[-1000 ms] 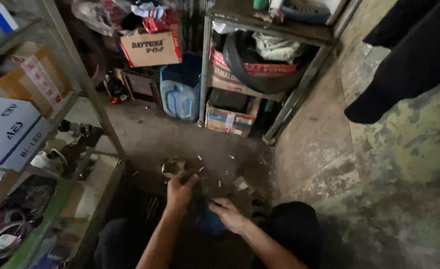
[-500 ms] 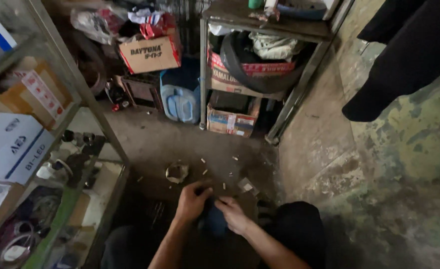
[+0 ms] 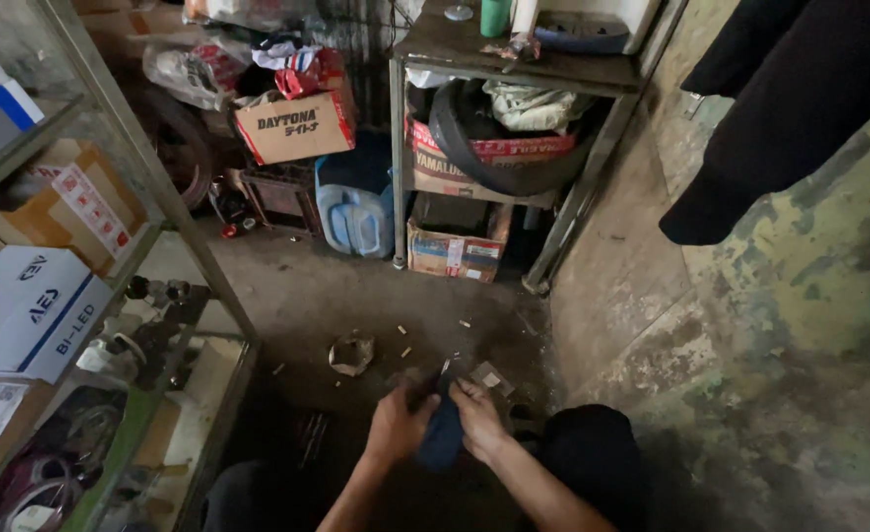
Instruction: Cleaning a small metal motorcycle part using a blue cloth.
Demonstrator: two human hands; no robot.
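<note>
Between both hands, left [image 3: 396,429] and right [image 3: 479,419], dark blue cloth [image 3: 442,438], each grip clamped on it.

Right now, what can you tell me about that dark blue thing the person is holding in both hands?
The dark blue thing looks like a soft, cloth-like piece, bunched and hanging a little downward between the two hands. The left hand grips its left side and the right hand its right side, fingers wrapped over the top edge. It is held low above the dirty concrete floor, between the person's knees. A small pale tip shows at its top; what that is, the dim light hides.
</note>
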